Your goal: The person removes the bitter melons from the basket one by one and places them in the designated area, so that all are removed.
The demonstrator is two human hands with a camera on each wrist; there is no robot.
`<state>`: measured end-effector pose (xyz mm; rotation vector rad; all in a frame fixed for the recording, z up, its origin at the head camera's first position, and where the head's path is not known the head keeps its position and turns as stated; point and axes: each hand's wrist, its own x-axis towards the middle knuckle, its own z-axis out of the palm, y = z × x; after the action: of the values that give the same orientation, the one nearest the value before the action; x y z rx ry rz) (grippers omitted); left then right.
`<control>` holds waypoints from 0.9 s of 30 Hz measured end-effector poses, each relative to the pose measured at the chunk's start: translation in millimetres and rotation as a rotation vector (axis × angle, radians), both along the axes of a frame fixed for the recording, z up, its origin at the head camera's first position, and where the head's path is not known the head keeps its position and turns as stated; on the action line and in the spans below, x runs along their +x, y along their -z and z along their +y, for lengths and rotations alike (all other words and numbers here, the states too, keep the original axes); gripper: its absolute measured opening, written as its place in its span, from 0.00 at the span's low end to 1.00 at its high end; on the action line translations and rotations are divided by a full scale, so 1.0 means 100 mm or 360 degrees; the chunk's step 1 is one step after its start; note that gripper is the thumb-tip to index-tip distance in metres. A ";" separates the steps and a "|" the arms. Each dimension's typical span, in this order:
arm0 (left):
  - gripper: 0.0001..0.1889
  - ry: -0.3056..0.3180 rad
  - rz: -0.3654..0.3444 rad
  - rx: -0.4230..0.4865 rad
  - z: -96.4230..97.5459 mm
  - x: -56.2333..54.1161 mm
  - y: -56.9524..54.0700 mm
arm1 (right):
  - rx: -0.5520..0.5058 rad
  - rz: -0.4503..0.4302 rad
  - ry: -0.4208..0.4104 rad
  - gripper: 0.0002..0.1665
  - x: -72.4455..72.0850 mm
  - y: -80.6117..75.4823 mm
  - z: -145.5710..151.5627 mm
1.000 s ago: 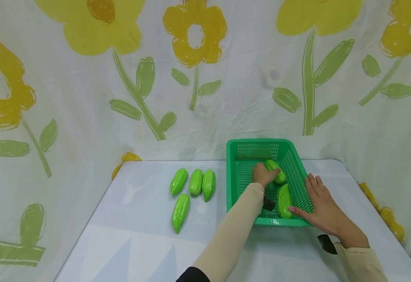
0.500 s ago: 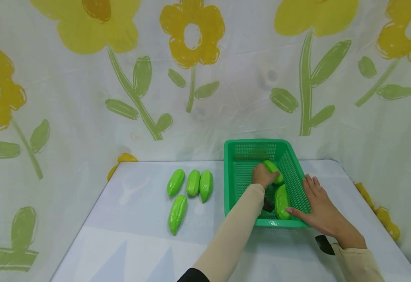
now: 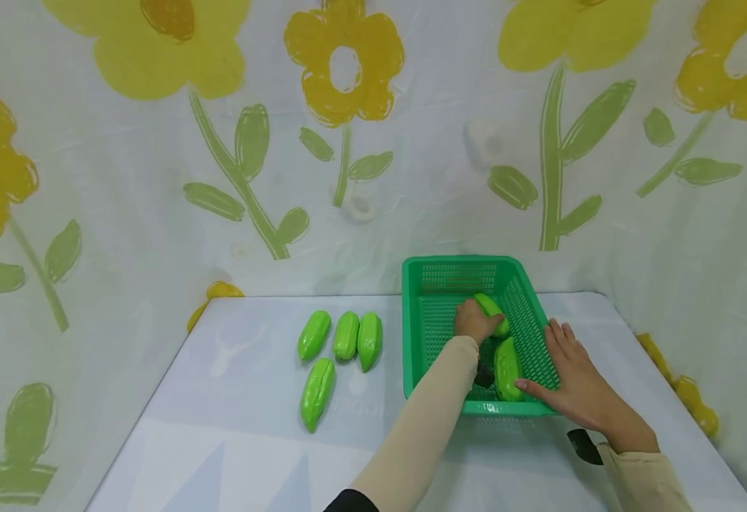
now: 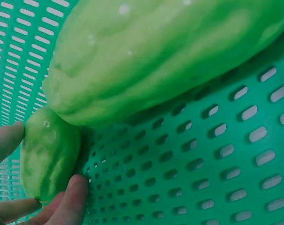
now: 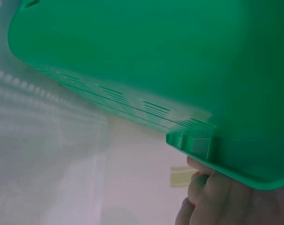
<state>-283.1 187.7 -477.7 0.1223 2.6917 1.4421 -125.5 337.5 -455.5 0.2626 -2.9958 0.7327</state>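
Observation:
My left hand (image 3: 474, 321) reaches into the green plastic basket (image 3: 414, 306) and pinches a glossy, ridged green starfruit (image 3: 491, 306). In the left wrist view its fingers (image 4: 72, 199) lie against both sides of that starfruit (image 4: 50, 152). Nearer the basket's front lies a second starfruit (image 3: 508, 370), which looms large across the top of the left wrist view. At the basket's front right corner rests my right hand (image 3: 581, 380), fingers straight along the outer right side and thumb over the front rim. The right wrist view shows its knuckles under the rim (image 5: 235, 177).
To the left of the basket several more starfruits lie on the white table (image 3: 220, 398): three in a row at the back and one starfruit (image 3: 317, 393) in front. A curtain (image 3: 425, 199) printed with yellow flowers hangs right behind the table's back edge.
The head view has drifted, so the whole scene sits slightly further left and lower. Both hands keep their places at the basket, the left still on the same starfruit.

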 end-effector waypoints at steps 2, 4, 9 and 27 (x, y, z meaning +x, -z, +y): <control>0.15 -0.0001 0.0013 0.0004 -0.01 0.01 0.00 | -0.0001 0.0010 -0.0001 0.69 0.01 0.00 -0.01; 0.15 0.0000 0.0008 0.0021 -0.01 0.01 0.01 | -0.0002 0.0018 -0.0001 0.68 0.01 0.00 -0.02; 0.15 -0.0004 -0.0059 0.0104 -0.02 0.00 0.01 | 0.0011 0.0023 0.0007 0.69 0.02 0.00 -0.03; 0.21 -0.0103 -0.0250 0.0484 -0.10 0.16 -0.13 | 0.0007 0.0038 -0.0021 0.69 0.05 0.05 0.05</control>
<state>-267.6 177.3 -465.1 -0.0574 2.3591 1.7906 -120.8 342.1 -460.7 0.2891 -2.9765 0.7187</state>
